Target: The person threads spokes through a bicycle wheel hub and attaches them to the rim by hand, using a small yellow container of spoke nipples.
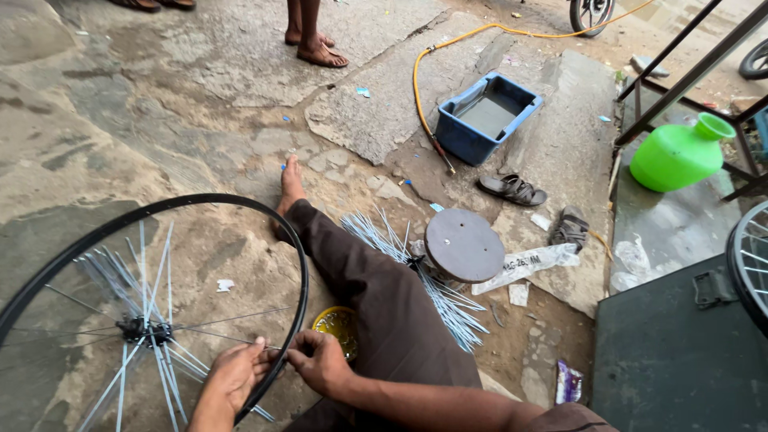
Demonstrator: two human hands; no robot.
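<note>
Black rim [299,264]; silver spokes [436,300]; yellow bowl [338,324]; blue tub [488,116]; green jug [678,154].

Bicycle rim [298,264]: left and lower arcs cut off by the frame edge. Left hand [236,374] fingers curl behind the rim; their grip cannot be told. Standing person [314,36]: only feet and shins in view. Yellow bowl [339,326]: partly hidden behind the knee, contents indistinct.
</note>
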